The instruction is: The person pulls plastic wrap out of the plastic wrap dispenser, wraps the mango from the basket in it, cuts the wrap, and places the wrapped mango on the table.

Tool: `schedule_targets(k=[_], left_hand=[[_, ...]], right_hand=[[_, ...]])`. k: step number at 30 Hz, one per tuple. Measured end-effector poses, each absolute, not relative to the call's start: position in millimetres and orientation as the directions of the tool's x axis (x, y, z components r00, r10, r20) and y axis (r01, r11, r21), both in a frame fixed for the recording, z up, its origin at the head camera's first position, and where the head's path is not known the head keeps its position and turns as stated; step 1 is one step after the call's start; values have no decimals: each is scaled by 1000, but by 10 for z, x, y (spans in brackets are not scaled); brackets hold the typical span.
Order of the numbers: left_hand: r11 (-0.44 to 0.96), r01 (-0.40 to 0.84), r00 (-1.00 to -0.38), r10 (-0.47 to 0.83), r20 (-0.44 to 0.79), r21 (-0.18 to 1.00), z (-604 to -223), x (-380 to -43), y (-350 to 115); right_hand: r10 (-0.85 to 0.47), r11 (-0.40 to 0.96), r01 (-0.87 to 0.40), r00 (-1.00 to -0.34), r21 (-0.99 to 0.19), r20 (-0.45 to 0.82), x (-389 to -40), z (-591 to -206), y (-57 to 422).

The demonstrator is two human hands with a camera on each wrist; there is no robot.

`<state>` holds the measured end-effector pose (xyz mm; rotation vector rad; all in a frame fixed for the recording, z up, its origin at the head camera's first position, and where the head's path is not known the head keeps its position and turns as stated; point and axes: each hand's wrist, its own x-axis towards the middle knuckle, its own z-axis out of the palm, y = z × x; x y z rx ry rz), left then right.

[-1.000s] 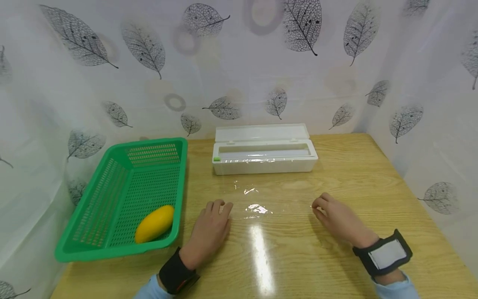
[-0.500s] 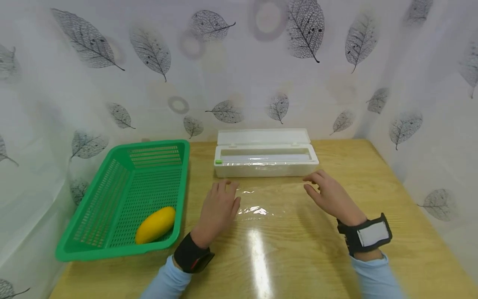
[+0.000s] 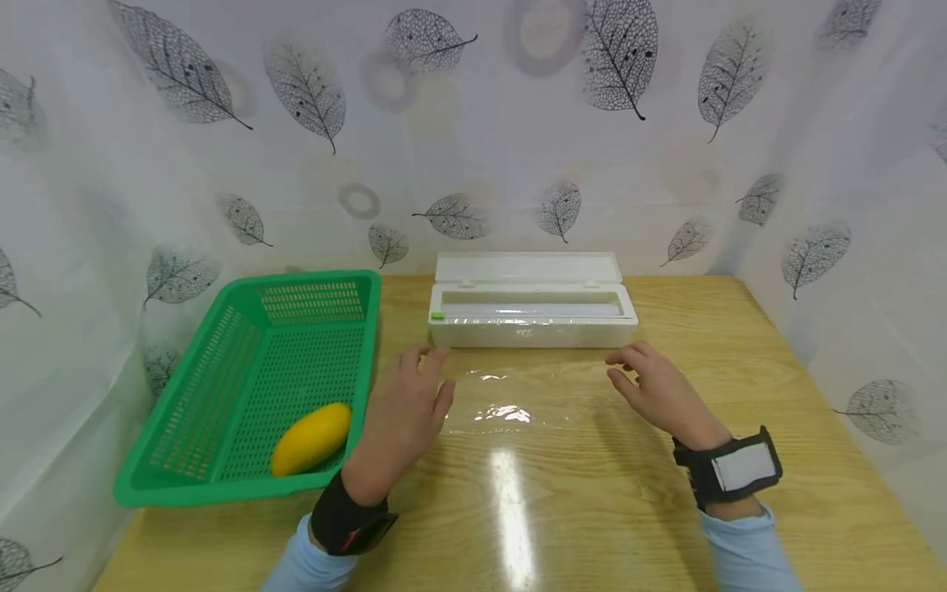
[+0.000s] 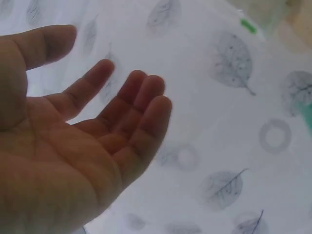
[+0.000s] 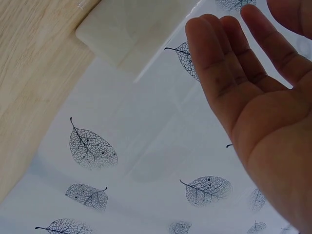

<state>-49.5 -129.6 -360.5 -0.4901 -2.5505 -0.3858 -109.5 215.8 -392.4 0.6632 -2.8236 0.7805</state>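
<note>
A long white cling film dispenser [image 3: 533, 333] stands at the back of the table with its lid raised. From its front a sheet of clear cling film [image 3: 506, 413] lies over the wood, showing mainly as glints. My left hand [image 3: 403, 411] is above the table between the film and the green basket, fingers slightly bent; the left wrist view shows its palm [image 4: 63, 156] with nothing in it. Near the dispenser's front right corner is my right hand [image 3: 666, 399], thumb and fingers apart. Its palm [image 5: 278, 126] holds nothing in the right wrist view.
On the left stands a green plastic basket [image 3: 371, 345] with a yellow mango [image 3: 311, 438] inside. A white curtain with leaf prints [image 3: 503, 148] encloses the back and sides of the wooden table [image 3: 592, 526].
Both hands first moved forward toward the dispenser. My left hand then shifted left toward the basket. The right hand's thumb and fingers, closer together earlier, have parted. Film, dispenser and mango stay put.
</note>
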Motion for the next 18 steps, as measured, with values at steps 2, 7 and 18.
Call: schedule_targets(k=[2,7,18], left_hand=[[901,397,-810,253,529,177,-3512,-420,-1343],[915,360,-827,222,516,183,-3285,-231,-1468],[969,109,-964,47,263,224,-3058,-87,-1984]], right_hand=[[-377,771,-448,-894,-453,242,-1092,-3922,2162],[-377,773,-449,-893,-449,244,-1089,-3912,2172],[-382,770,-460,-887,-441,259,-1090,-3926,2168]])
